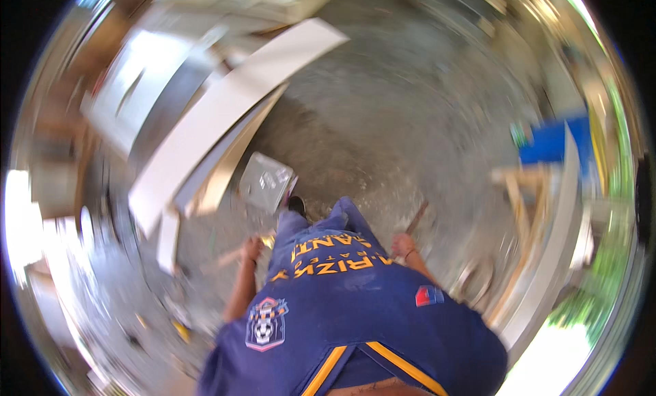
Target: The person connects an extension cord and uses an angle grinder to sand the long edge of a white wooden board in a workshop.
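Note:
My left hand (252, 249) is closed at my left side. A yellow piece (268, 241) shows on one side of the fist and a pale wooden strip (230, 258) on the other; whether they are one thing is too blurred to tell. At my right side, my right hand (403, 245) is closed on a thin brown stick (417, 217), which points forward and away from me. Ahead of my left foot, a grey square container (265, 181) rests on the floor. My legs and dark blue shirt cover the middle of the view.
To the left, a long white board (236, 105) leans over other panels and a bluish-white sheet (147, 61). On the right stand a wooden frame (523, 198), a long pale panel (550, 266) and a blue sheet (557, 144). A yellow object (181, 330) lies on the floor (410, 109).

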The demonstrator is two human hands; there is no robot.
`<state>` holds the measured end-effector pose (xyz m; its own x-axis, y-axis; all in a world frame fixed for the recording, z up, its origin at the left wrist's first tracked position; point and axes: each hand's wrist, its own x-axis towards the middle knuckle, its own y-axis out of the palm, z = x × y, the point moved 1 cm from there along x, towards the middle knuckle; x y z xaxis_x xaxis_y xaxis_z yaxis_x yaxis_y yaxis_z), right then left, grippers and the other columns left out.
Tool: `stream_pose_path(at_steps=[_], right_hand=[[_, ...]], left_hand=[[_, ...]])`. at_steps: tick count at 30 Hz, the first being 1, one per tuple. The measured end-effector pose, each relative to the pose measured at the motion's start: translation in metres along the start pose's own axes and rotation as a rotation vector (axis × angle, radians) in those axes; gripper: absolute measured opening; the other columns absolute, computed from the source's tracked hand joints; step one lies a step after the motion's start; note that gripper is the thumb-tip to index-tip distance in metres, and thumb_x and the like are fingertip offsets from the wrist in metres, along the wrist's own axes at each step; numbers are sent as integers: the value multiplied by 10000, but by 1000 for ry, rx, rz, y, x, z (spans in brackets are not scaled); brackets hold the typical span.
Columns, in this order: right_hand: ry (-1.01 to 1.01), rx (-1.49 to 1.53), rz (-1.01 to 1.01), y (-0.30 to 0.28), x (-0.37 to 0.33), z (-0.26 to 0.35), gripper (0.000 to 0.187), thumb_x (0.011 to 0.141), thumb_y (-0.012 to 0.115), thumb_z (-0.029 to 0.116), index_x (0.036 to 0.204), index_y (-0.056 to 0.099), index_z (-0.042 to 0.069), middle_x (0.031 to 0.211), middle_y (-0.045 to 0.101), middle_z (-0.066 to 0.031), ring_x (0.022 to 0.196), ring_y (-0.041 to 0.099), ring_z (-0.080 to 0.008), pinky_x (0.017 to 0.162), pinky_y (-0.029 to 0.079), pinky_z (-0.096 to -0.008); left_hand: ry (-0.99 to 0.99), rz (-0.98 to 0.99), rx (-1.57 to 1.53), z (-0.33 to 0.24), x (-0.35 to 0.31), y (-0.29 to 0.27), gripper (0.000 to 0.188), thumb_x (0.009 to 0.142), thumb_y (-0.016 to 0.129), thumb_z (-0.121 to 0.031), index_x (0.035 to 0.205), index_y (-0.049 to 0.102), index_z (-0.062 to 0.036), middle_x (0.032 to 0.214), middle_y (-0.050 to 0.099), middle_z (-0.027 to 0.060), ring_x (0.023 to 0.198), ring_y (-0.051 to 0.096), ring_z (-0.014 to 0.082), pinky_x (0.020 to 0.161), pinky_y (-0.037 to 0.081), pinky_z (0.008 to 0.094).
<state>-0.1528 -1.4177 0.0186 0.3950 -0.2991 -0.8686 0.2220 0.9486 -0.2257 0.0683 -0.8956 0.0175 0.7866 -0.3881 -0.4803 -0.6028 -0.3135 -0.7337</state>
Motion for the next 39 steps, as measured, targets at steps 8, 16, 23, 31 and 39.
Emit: stream_pose_path(at_steps=[8, 16, 23, 31, 39], right_hand=[[-10, -141, 230, -8, 60, 139, 395, 867, 574, 268, 1222, 487, 118, 1134, 569, -89, 973, 593, -256, 751, 466, -393], [-13, -655, 273, -52, 169, 164, 526, 881, 563, 302, 1307, 418, 31, 1224, 511, -194, 1062, 552, -289, 845, 473, -436], [-199, -837, 449, 167, 120, 257, 436, 857, 581, 348, 1204, 495, 99, 1186, 560, -107, 977, 598, -245, 722, 478, -365], [-419, -1343, 808, 476, -102, 136, 405, 864, 584, 313, 1198, 487, 106, 1092, 605, -60, 902, 624, -208, 673, 475, -349], [-597, -1787, 954, 591, -164, 44, 317, 841, 611, 242, 1096, 576, 57, 962, 640, -74, 766, 632, -172, 591, 491, -310]], left_hand=[[-870, -563, -873, -92, -108, 42, 413, 858, 574, -407, 961, 639, -12, 815, 639, 70, 678, 597, 149, 588, 478, 299], [-1376, -796, -1036, -126, -244, 174, 391, 838, 605, -376, 886, 649, 9, 802, 654, 102, 652, 605, 164, 616, 488, 294], [-1524, -774, -1323, -163, -310, 296, 416, 803, 592, -432, 790, 670, -23, 803, 663, 182, 780, 638, 297, 747, 476, 384], [-1750, -1457, -1909, -187, -401, 350, 346, 855, 598, -336, 897, 617, 6, 766, 643, 80, 656, 617, 152, 642, 492, 287], [-1613, -1796, -1757, -80, -497, 322, 320, 867, 596, -305, 927, 593, 10, 793, 633, 63, 673, 622, 134, 648, 493, 266]])
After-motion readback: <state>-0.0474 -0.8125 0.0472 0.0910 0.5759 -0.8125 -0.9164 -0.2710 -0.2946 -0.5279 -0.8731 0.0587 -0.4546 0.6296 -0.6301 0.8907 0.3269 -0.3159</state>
